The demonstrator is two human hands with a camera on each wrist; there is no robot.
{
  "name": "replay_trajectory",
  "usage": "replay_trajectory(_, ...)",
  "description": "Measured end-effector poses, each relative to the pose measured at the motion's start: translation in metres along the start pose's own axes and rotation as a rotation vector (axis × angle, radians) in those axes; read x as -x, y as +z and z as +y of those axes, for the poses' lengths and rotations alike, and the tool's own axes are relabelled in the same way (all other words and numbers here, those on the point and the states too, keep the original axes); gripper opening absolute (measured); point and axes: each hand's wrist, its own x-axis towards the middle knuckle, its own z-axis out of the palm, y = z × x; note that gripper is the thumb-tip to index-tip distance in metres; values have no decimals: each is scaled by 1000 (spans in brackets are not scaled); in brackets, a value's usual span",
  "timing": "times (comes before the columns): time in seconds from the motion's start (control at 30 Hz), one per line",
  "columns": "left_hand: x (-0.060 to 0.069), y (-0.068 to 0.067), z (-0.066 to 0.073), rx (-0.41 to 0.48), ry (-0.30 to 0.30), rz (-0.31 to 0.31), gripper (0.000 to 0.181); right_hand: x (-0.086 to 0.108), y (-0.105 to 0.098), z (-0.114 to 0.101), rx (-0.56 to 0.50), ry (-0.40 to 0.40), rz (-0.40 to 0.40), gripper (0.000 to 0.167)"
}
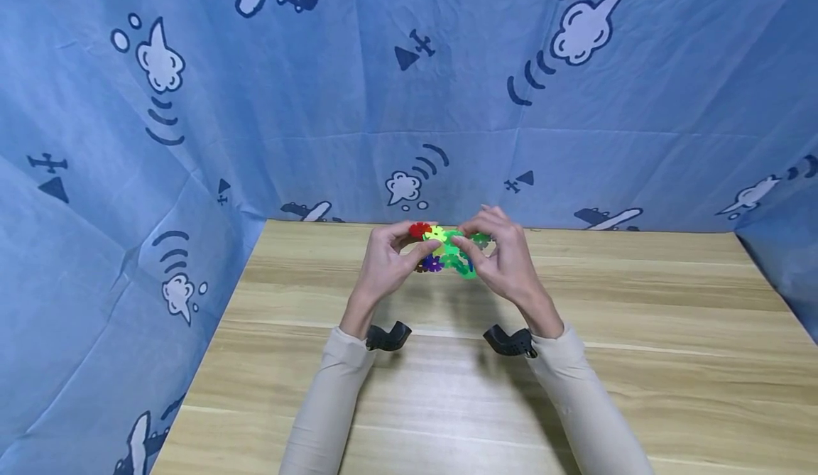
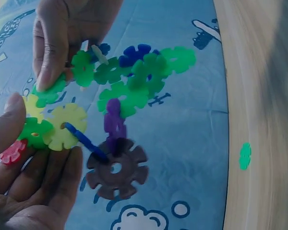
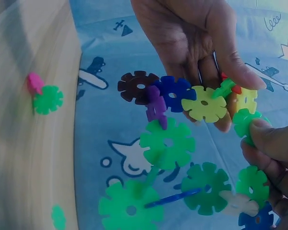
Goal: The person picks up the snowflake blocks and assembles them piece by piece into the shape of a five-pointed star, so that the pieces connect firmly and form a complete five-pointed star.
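Observation:
Both hands hold a joined chain of notched plastic snowflake discs (image 1: 447, 248) above the table's far part. My left hand (image 1: 388, 260) grips its left end, around a red disc (image 1: 420, 230) and yellow discs (image 3: 204, 104). A green disc (image 3: 246, 125) at the yellow end is pinched between thumb and fingers of my right hand (image 1: 508, 256). From there the chain loops through a blue disc (image 3: 174, 93), a brown disc (image 2: 117, 169), a purple disc (image 2: 114, 123) and several green discs (image 3: 168, 143). A white disc (image 3: 238, 203) sits near the right fingers.
On the wooden table (image 1: 255, 390) lie a loose pink disc (image 3: 35, 83) and green disc (image 3: 48, 99), with another green disc (image 3: 58, 217) apart from them. A blue patterned cloth (image 1: 319, 91) hangs behind and beside the table. Black wrist mounts (image 1: 388, 336) stick inward from both wrists.

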Motion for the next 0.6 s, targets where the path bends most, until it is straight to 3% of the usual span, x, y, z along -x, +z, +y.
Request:
replay_trajectory(0.23, 1, 1, 2, -12, 17, 9, 24, 1, 4, 3, -18, -2, 10, 7)
replay_trajectory(0.47, 1, 2, 1, 32, 8, 49, 23, 3, 9, 4, -49, -7, 85, 7)
replay_trajectory(0.6, 0, 4, 2, 12, 55, 46, 36, 3, 5, 1, -16, -20, 90, 8)
